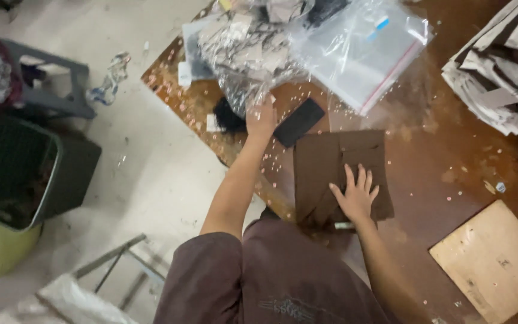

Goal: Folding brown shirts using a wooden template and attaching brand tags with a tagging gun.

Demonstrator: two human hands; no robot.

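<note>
A folded brown garment lies on the brown wooden table. My right hand rests flat on its lower part, fingers spread. My left hand reaches forward to the edge of a clear plastic bag stuffed with printed fabric pieces; whether it grips anything I cannot tell. A flat black rectangle lies just right of that hand, and a dark item sits just left of it.
A stack of clear zip bags lies at the back. Folded pale garments pile at the right. A cardboard square sits at the front right. On the floor: a green basket, grey stool.
</note>
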